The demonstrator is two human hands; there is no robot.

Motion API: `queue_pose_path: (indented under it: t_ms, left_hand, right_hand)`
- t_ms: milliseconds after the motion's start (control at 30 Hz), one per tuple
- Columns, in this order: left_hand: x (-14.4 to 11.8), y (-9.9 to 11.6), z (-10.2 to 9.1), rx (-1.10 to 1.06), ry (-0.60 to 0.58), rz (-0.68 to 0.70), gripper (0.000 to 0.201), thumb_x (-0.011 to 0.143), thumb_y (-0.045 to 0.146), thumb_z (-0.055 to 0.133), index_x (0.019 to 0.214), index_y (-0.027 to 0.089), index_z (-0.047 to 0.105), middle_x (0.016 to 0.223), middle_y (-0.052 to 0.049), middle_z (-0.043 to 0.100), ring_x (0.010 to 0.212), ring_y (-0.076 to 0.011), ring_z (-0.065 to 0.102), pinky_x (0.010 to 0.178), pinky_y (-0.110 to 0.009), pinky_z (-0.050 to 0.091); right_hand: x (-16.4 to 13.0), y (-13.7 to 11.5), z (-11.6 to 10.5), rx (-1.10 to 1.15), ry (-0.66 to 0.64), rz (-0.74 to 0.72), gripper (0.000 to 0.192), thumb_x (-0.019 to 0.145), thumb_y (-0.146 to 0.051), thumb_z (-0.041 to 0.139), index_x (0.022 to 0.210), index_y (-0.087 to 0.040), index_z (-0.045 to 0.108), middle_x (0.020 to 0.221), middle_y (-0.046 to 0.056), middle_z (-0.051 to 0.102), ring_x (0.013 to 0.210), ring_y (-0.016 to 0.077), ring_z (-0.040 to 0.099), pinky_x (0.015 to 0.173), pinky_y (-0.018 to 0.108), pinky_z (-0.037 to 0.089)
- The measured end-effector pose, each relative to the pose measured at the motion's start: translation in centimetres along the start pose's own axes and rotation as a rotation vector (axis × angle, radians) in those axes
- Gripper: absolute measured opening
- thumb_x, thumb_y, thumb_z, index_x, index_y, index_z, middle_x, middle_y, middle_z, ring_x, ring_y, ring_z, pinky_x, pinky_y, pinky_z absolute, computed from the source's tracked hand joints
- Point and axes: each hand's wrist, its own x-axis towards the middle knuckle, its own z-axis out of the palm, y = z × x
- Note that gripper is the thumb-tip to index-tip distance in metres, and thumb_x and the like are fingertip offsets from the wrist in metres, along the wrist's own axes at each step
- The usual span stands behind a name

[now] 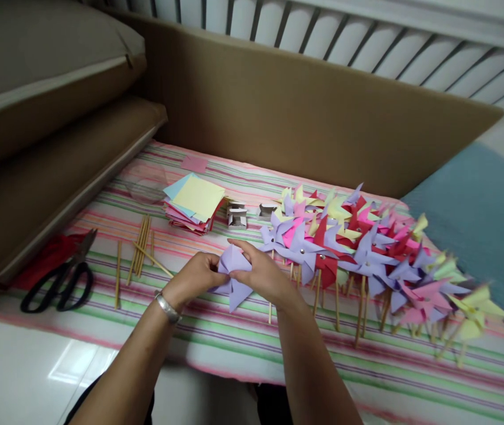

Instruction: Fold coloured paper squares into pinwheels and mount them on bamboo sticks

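Note:
Between my two hands is a lavender paper pinwheel [235,292], its corners partly folded in toward the centre. My left hand [196,273] is closed on its left side, thumb and fingers pinching the paper. On the other side my right hand [260,273] grips it, thumb near the centre and index finger over the top edge. My fingers cover part of the middle, so I cannot tell whether a pin is there. To the right lie many finished pinwheels [302,252] on sticks, in lavender, red, pink, yellow and green.
Left of my hands are loose wooden sticks [140,251] and black-handled scissors [63,280] beside red material [41,262]. Beyond them sit stacked coloured paper squares [198,198] and small open boxes [237,215]. A brown board [278,106] stands behind the striped cloth [229,360].

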Motion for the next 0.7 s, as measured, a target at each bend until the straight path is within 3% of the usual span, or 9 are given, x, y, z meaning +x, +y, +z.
queue_pose_path:
  t_ms: [133,300,500,700]
  left_hand:
    - [-0.3,0.7,-0.3,-0.120,0.063,0.029,0.014,0.060,0.023,0.070,0.067,0.013,0.062,0.057,0.002,0.056,0.052,-0.0089,0.047,0.052,-0.022,0.033]
    - [-1.1,1.5,-0.8,-0.346,0.079,0.068,0.032,0.062,0.024,0.075,0.091,0.014,0.067,0.085,-0.006,0.068,0.078,-0.0168,0.061,0.076,-0.029,0.043]
    - [-0.6,0.8,0.6,-0.604,0.069,0.043,0.021,0.066,0.024,0.074,0.084,0.013,0.070,0.075,-0.005,0.070,0.071,-0.0142,0.062,0.070,-0.025,0.045]
    - [0.2,0.6,1.6,-0.755,0.125,0.069,0.014,0.067,0.021,0.073,0.078,0.012,0.072,0.070,-0.005,0.072,0.068,-0.0121,0.064,0.071,-0.022,0.047]
  right_hand:
    - [0.3,0.2,-0.2,0.115,0.022,0.064,0.065,0.062,-0.011,0.063,0.124,-0.024,0.051,0.096,0.003,0.063,0.076,0.0172,0.057,0.067,0.029,0.045]
    - [0.9,0.2,-0.5,0.368,0.157,0.082,0.066,0.059,-0.016,0.066,0.123,-0.023,0.049,0.088,0.001,0.062,0.073,0.0163,0.057,0.060,0.025,0.045]
    - [1.5,0.2,0.3,0.502,0.328,0.039,0.064,0.056,-0.018,0.068,0.118,-0.024,0.051,0.089,-0.001,0.063,0.079,0.0173,0.058,0.065,0.026,0.046]
    - [1.7,0.4,0.8,0.499,0.330,0.016,0.062,0.057,-0.019,0.068,0.116,-0.024,0.051,0.094,0.000,0.064,0.086,0.0189,0.059,0.072,0.030,0.048]
